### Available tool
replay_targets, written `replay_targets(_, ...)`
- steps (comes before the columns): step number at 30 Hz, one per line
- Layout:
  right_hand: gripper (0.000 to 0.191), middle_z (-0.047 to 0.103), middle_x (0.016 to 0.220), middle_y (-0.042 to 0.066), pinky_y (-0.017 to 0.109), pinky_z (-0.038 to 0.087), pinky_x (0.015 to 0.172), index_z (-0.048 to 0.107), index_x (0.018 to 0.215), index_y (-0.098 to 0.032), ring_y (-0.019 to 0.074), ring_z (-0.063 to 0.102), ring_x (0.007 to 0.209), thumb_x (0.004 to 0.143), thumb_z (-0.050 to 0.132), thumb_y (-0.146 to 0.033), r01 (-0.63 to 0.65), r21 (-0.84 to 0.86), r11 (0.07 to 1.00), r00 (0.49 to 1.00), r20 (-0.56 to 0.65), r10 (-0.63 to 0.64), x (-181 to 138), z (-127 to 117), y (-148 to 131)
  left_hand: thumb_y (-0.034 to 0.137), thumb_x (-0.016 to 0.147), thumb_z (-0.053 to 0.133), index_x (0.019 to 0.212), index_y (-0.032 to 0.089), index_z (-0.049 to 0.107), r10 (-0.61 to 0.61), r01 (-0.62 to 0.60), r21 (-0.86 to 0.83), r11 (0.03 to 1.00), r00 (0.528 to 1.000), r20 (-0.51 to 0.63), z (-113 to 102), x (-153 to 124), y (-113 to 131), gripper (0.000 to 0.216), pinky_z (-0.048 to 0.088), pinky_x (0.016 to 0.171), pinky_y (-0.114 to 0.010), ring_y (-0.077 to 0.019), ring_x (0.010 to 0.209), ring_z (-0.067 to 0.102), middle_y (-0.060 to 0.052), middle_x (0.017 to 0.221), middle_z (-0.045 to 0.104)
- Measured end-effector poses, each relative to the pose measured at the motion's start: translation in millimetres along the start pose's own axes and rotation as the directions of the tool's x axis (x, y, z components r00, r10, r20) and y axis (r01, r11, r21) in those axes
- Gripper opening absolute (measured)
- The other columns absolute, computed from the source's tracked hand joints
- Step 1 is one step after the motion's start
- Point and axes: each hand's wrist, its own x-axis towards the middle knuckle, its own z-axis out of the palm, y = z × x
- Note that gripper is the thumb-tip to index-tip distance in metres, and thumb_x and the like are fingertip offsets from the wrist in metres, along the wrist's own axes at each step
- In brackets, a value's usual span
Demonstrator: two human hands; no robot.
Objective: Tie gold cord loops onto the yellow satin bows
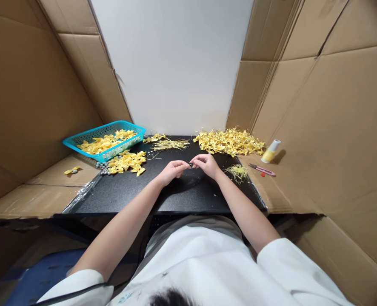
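My left hand (175, 171) and my right hand (208, 165) meet over the middle of the black tabletop (127, 197), fingertips pinched close together. Whatever sits between them is tiny and mostly hidden by the fingers. Behind the hands lies a bundle of yellow cords (171, 145). A pile of yellow ribbon bows (127, 162) is left of my left hand, with silvery beads (104, 166) at its edge. Beyond my right hand is a larger heap of yellow bows with thin cord ends (229, 141). Thread scraps (238, 173) lie beside my right forearm.
A turquoise basket (70, 141) with yellow bows stands at the back left. One bow (72, 170) lies on the left cardboard. To the right are a yellow thread spool (271, 152), pink-handled snips (262, 169) and a small red piece (263, 174). Cardboard walls (344, 127) flank the table.
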Motion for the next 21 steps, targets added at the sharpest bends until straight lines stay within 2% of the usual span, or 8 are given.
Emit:
replay_targets(7,0.026,0.073,0.066,0.006,0.026,0.052,0.059,0.076,0.081,-0.014,0.0159,0.066,0.061,0.073,0.068,-0.037,-0.007,-0.012,1.0,1.0,0.022,0.008,-1.6,3.2,-0.7,0.052,0.066,0.076,0.074,0.013,0.067,0.025,-0.025,0.029,0.999,1.0,-0.012,-0.9,0.8,-0.4,0.041,0.015,0.043,-0.02,-0.0038,0.042,0.022,0.009,0.046,0.031)
replay_targets(13,0.028,0.075,0.075,0.005,0.026,0.049,0.06,0.076,0.084,-0.016,0.0147,0.064,0.063,0.07,0.073,-0.04,0.033,-0.054,0.998,0.999,-0.008,-0.034,-3.7,2.5,-3.9,0.055,0.063,0.076,0.073,0.014,0.065,0.046,-0.045,0.028,0.999,0.998,-0.041,-1.2,1.8,-1.5,0.044,0.016,0.043,-0.02,-0.0039,0.042,0.023,0.01,0.046,0.032)
replay_targets(21,0.013,0.072,0.071,0.003,0.027,0.05,0.064,0.073,0.077,-0.017,0.0136,0.062,0.064,0.072,0.069,-0.028,0.078,-0.093,0.993,0.995,-0.062,-0.084,-3.0,0.4,-2.8,0.055,0.064,0.076,0.077,0.013,0.069,0.062,-0.06,0.04,0.997,0.997,-0.055,-0.5,0.8,0.0,0.044,0.017,0.043,-0.02,-0.0043,0.042,0.024,0.009,0.046,0.033)
